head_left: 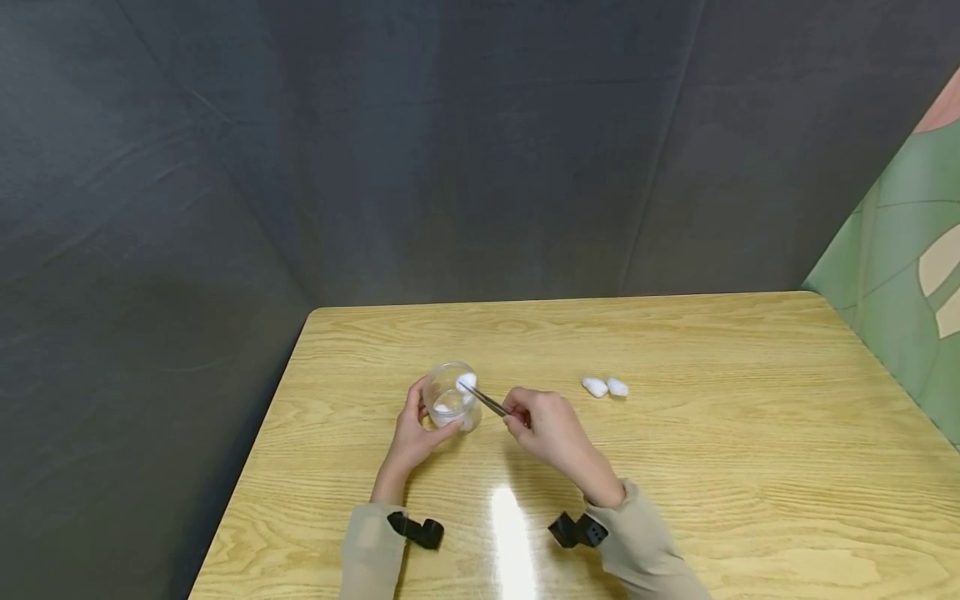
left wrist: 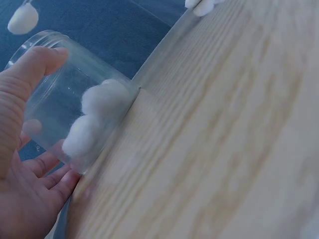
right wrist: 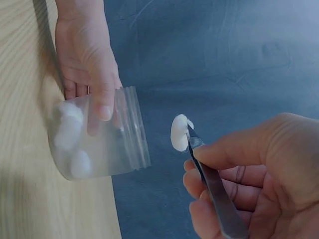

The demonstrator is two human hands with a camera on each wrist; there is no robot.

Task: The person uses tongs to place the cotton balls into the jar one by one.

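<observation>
A clear, open-topped plastic jar (right wrist: 107, 154) stands on the table with several white cotton balls (left wrist: 83, 135) at its bottom. My left hand (head_left: 415, 437) grips the jar from its left side, thumb across the near wall and fingers behind. Metal tweezers (right wrist: 213, 191) are pinched between the thumb and fingers of my right hand (head_left: 551, 425). Their tips hold one cotton ball (right wrist: 180, 133) above the jar's mouth, apart from the rim. To the right, two more cotton balls (head_left: 606, 387) lie side by side on the table.
The wooden table (head_left: 735, 433) reaches to a dark cloth backdrop (head_left: 480, 150) behind and at the left. A green patterned surface (head_left: 892, 250) borders the right edge. Both sleeves carry black wrist devices (head_left: 576, 531).
</observation>
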